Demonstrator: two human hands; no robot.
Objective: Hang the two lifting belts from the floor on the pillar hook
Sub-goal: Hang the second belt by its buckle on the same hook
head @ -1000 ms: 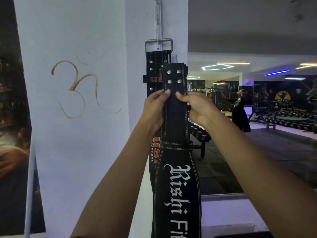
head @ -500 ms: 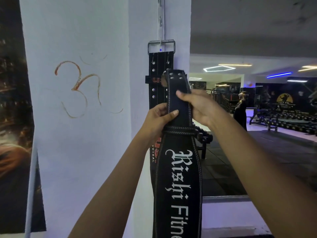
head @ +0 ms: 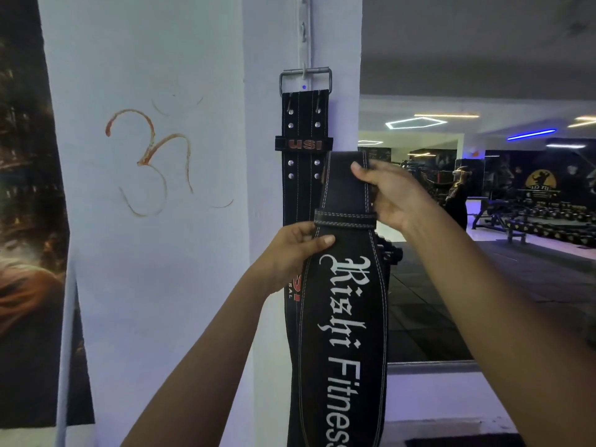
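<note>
A black belt marked USI (head: 304, 162) hangs flat against the white pillar (head: 267, 221), its metal buckle (head: 305, 79) caught on the pillar hook (head: 304, 71). In front of it I hold a second black belt with white lettering (head: 346, 317) upright. My left hand (head: 290, 253) pinches its left edge just below the stitched loop. My right hand (head: 388, 196) grips its upper end, which is folded back and over, so its rivets and buckle are hidden. The held belt's top sits well below the hook.
An orange symbol (head: 151, 159) is painted on the pillar's left face, and a dark poster (head: 29, 221) hangs further left. To the right, a mirror shows the gym floor, dumbbell racks (head: 548, 221) and a standing person (head: 458, 195).
The upper end of the held belt has bent backward and dropped lower. My left hand slid down the belt to below the loop; my right hand stays on the folded top.
</note>
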